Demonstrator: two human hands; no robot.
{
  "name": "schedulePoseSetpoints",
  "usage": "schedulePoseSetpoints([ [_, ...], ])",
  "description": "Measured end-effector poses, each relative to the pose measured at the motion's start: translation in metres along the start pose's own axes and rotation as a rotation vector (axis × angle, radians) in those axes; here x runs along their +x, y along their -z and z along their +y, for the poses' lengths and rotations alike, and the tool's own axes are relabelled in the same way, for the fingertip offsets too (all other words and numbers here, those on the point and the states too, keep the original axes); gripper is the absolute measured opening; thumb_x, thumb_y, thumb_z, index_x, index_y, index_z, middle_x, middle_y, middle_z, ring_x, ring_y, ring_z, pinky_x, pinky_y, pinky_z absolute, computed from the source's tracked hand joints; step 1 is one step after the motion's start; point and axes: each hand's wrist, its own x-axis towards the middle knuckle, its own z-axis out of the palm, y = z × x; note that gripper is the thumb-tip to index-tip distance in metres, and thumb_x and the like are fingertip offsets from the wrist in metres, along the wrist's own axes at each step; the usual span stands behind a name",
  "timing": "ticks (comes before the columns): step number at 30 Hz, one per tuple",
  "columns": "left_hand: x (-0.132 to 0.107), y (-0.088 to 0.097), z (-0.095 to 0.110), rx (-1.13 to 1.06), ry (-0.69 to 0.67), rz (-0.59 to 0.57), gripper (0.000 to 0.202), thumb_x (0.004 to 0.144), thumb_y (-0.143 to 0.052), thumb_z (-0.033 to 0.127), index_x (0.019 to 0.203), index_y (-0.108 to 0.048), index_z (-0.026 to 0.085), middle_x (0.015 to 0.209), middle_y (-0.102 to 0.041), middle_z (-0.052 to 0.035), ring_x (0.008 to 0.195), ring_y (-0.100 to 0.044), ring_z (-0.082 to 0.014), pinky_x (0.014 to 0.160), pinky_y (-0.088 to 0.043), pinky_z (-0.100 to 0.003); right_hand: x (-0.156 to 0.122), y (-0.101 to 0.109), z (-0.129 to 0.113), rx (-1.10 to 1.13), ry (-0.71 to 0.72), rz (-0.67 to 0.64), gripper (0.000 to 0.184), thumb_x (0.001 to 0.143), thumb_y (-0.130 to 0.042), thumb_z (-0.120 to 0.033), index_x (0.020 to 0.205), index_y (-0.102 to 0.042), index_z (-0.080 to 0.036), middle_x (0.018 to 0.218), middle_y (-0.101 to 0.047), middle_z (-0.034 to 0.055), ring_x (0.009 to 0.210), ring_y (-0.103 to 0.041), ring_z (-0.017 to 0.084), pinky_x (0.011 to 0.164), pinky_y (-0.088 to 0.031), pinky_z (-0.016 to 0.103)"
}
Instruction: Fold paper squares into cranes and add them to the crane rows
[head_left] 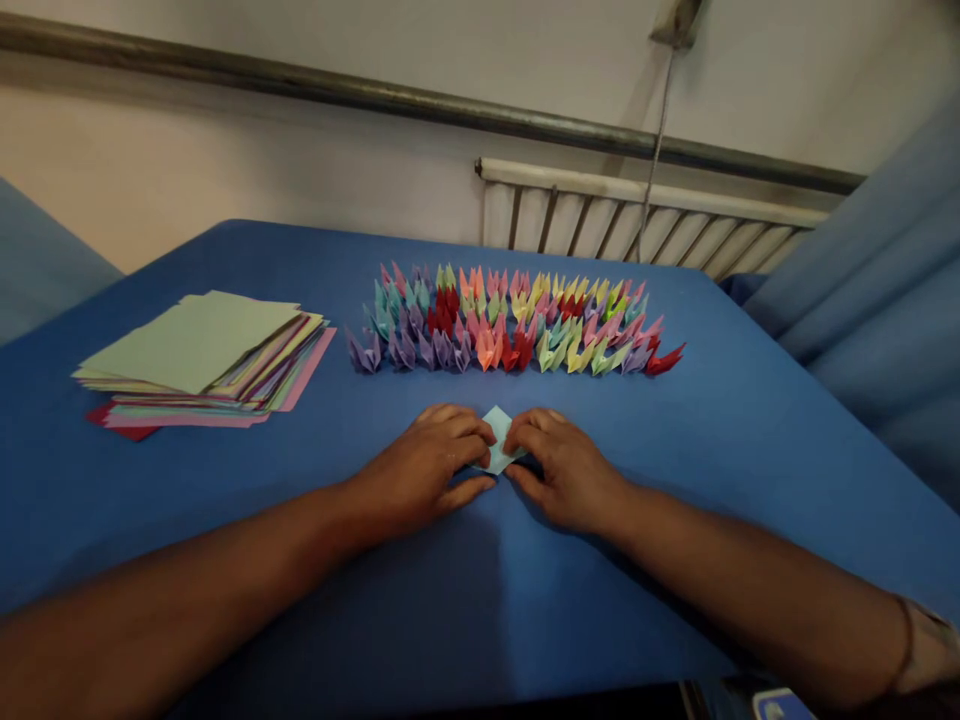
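Observation:
A small light-blue folded paper (497, 440) lies diamond-shaped on the blue table, between my two hands. My left hand (442, 455) grips its left corner, fingertips on top and thumb at the near edge. On the opposite side my right hand (559, 460) grips the right corner in the same way, fingers bent. Both side corners of the paper are hidden under my fingers. Just beyond stand several rows of folded paper cranes (490, 345) in purple, pink, red, yellow, green and teal.
On the left sits a loose stack of coloured paper sheets (195, 345), pale green on top. The blue table (360, 620) reaches back towards a wall with a pipe (337, 92) and a radiator (637, 215). A blue curtain (870, 290) hangs at the right.

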Motion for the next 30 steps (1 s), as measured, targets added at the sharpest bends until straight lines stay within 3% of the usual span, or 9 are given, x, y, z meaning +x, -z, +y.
schedulePoseSetpoints([
  [4, 0.002, -0.006, -0.001, -0.036, 0.075, 0.076, 0.013, 0.089, -0.057, 0.025, 0.082, -0.066, 0.019, 0.114, -0.064, -0.0066, 0.113, -0.052, -0.0245, 0.098, -0.039, -0.042, 0.004, -0.001, 0.009, 0.108, -0.068, 0.023, 0.004, 0.086, -0.065, -0.022, 0.088, -0.061, -0.021, 0.093, -0.059, 0.0032, 0.089, -0.054, 0.018, 0.082, -0.045, 0.033],
  [9, 0.003, -0.010, -0.004, -0.064, 0.130, 0.132, 0.015, 0.087, -0.057, 0.022, 0.074, -0.065, 0.019, 0.110, -0.066, -0.0058, 0.111, -0.053, -0.0238, 0.098, -0.041, -0.042, 0.007, -0.001, 0.017, 0.139, -0.100, 0.050, 0.006, 0.088, -0.061, -0.017, 0.082, -0.061, -0.021, 0.092, -0.059, 0.0023, 0.089, -0.055, 0.017, 0.082, -0.044, 0.033],
  [13, 0.003, -0.011, -0.003, -0.068, 0.147, 0.165, 0.001, 0.083, -0.061, 0.019, 0.082, -0.063, 0.018, 0.112, -0.065, -0.0061, 0.112, -0.053, -0.0236, 0.098, -0.042, -0.041, 0.009, -0.004, 0.020, 0.118, -0.107, 0.072, 0.006, 0.086, -0.064, -0.018, 0.082, -0.061, -0.021, 0.092, -0.059, 0.0027, 0.089, -0.055, 0.017, 0.082, -0.044, 0.033],
  [17, 0.003, -0.008, 0.001, -0.006, 0.058, 0.144, 0.020, 0.084, -0.059, 0.014, 0.103, -0.063, 0.018, 0.119, -0.062, -0.0076, 0.118, -0.050, -0.0246, 0.100, -0.041, -0.042, 0.012, -0.005, 0.021, 0.092, -0.106, 0.069, 0.006, 0.087, -0.064, -0.021, 0.082, -0.062, -0.021, 0.086, -0.058, 0.0016, 0.085, -0.054, 0.017, 0.079, -0.043, 0.032],
  [24, 0.004, -0.006, 0.002, 0.136, -0.034, 0.048, 0.015, 0.092, -0.057, 0.026, 0.098, -0.067, 0.018, 0.102, -0.067, -0.0056, 0.102, -0.056, -0.0240, 0.094, -0.040, -0.043, 0.019, -0.002, 0.025, 0.027, -0.138, 0.047, 0.006, 0.086, -0.067, -0.023, 0.084, -0.063, -0.020, 0.085, -0.060, 0.0017, 0.083, -0.054, 0.017, 0.078, -0.042, 0.031],
  [30, 0.003, -0.003, -0.002, 0.246, -0.094, 0.053, 0.018, 0.095, -0.049, 0.021, 0.098, -0.067, 0.018, 0.108, -0.068, -0.0061, 0.108, -0.053, -0.0253, 0.098, -0.037, -0.043, 0.014, 0.003, 0.024, -0.021, -0.112, 0.023, 0.003, 0.088, -0.060, -0.017, 0.087, -0.062, -0.019, 0.086, -0.060, 0.0021, 0.083, -0.055, 0.016, 0.077, -0.042, 0.030],
])
